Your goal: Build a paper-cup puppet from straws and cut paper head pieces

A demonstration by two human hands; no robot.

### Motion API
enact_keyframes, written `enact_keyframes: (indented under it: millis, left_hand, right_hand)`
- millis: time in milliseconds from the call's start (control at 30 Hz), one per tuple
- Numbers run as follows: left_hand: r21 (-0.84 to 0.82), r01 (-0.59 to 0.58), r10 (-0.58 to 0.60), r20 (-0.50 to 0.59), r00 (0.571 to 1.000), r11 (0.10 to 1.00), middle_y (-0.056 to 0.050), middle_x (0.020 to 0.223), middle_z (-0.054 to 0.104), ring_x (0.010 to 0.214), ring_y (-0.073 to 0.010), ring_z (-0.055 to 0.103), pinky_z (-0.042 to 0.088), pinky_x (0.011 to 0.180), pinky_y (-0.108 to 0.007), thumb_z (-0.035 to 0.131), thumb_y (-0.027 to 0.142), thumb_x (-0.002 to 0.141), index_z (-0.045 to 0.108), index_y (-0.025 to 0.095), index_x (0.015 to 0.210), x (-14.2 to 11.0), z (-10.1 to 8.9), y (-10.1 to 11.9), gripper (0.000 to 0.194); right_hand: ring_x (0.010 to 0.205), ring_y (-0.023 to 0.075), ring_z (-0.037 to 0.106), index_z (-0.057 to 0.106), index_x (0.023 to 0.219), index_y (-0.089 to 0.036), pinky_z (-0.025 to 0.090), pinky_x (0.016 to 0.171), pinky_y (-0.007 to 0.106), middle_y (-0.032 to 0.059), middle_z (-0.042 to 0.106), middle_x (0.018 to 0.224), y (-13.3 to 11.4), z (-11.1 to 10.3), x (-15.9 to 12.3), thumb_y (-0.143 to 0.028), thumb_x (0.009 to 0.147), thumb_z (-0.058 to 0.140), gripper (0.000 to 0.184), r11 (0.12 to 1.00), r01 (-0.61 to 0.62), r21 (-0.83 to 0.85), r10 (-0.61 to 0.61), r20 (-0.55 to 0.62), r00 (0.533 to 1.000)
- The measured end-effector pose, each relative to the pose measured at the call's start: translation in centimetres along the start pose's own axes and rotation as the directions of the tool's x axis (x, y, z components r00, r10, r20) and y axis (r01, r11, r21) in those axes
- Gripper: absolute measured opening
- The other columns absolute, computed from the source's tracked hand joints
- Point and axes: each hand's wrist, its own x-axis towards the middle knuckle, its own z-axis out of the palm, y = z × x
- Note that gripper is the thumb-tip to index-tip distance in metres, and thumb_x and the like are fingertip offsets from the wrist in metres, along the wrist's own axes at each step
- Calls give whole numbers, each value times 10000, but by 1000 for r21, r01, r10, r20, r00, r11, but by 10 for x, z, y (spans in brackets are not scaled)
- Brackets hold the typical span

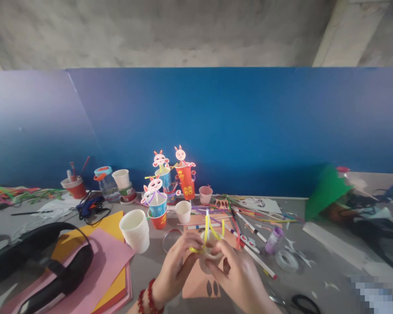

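Both hands meet around a small pale paper cup [205, 264] with bent yellow strips [211, 226] rising out of it. My left hand [180, 261] is closed at the cup's left rim, with a yellow end poking out by its fingers. My right hand [234, 268] pinches the right rim, thumb low in front. What the fingertips press inside the cup is partly hidden. Beneath lies an orange paper sheet [194, 283] with leaf-shaped cutouts. Decorated cups with rabbit faces [155, 185] stand farther back, some stacked, on blue and red cups [187, 176].
A white cup [135, 231] and coloured paper [109, 253] lie left, beside black headphones [57, 257]. Markers [257, 261], a tape roll [286, 261], a purple bottle [274, 240] and scissors [303, 303] are on the right. A blue partition [249, 131] closes off the back.
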Motion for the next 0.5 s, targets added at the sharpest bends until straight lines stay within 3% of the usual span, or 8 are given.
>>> enact_keyframes:
  millis: [133,267,433,500]
  left_hand:
    - [39,-44,42,55,998,998,-108,1080,649,1038,-232,616,508,874,-365,494,57,928,564,244,1085,0,1,0,253]
    - [70,-34,32,36,999,997,-98,1094,650,1045,-230,623,512,884,-359,560,73,903,575,251,1095,-1,3,-2,262]
    - [49,-3,5,-36,999,999,-73,1047,659,996,-211,640,513,864,-329,580,81,898,579,245,1044,-2,6,-3,220]
    - [27,22,-20,-75,997,999,-68,1012,663,969,-210,642,514,846,-327,573,97,907,564,243,1066,-2,6,-3,216]
  right_hand:
    - [370,112,537,487,770,-231,321,376,183,-68,547,493,-3,-2,1,-303,863,596,161,968,-136,213,120,83,989]
    - [323,103,517,470,768,-231,303,323,166,-81,495,475,-3,-2,1,-419,897,581,254,872,-284,398,233,173,957]
    - [268,73,447,479,810,-233,271,282,156,-94,491,473,-2,5,-3,-487,923,551,287,856,-243,456,207,127,970]
    - [295,80,482,488,835,-233,305,288,157,-74,543,514,-3,7,-4,-473,936,536,265,881,-196,430,176,86,981]
